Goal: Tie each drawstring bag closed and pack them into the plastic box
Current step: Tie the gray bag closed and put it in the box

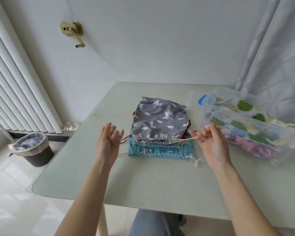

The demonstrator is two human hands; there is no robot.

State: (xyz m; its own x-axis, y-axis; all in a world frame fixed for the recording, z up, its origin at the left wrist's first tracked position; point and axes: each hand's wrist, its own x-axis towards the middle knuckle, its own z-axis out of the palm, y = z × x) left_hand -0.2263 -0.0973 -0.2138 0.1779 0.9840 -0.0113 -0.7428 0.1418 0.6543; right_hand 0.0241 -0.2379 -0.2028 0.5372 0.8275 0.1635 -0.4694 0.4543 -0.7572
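Note:
A grey drawstring bag [158, 120] printed with white animals and clouds lies on top of a blue printed bag [160, 151] in the middle of the table. The grey bag's mouth is gathered. My left hand [109, 142], palm up, pinches the cord that comes out of the bag's left side. My right hand [209, 142] pinches the white cord [186, 138] on the right side, pulled taut. The clear plastic box [245, 123] stands at the right and holds a leaf-printed bag [242, 126] and a pink bag [262, 147].
The box's lid [199, 99] with a blue clip lies behind the box. A dark waste bin [32, 149] stands on the floor left of the table [143, 184]. A radiator [15, 92] lines the left wall; a curtain [276, 57] hangs at the right.

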